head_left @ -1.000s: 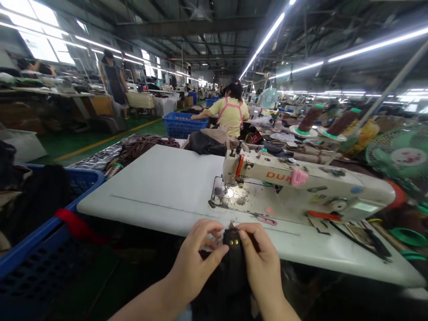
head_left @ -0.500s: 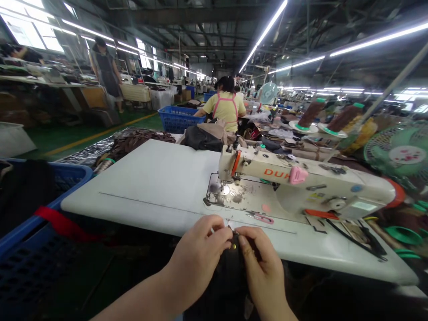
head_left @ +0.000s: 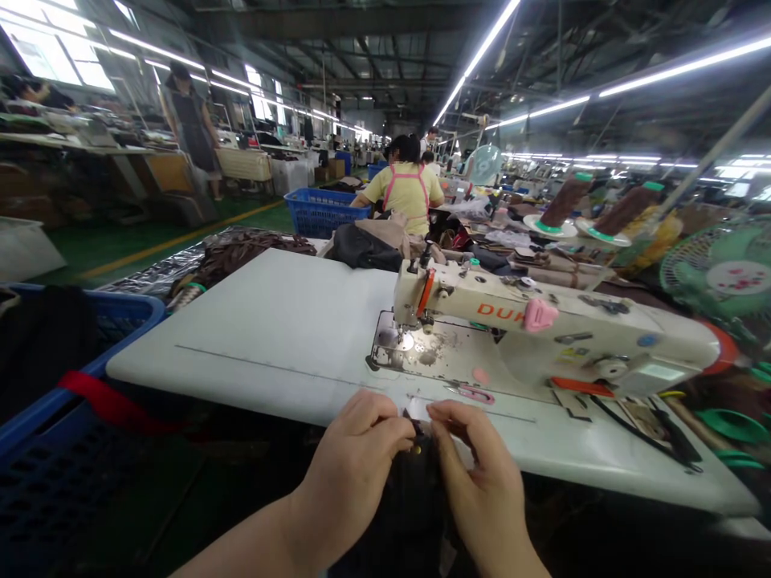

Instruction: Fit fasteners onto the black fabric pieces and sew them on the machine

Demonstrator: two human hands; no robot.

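Pinching black fabric piece with brass studs [head_left: 415,482] | left hand [head_left: 355,466], right hand [head_left: 482,482]: fingers closed on its top edge | studs now mostly covered | white desk [head_left: 289,337] edge.

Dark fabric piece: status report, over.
Left hand and right hand both pinching dark fabric piece at table edge. Sewing machine beyond, apart.
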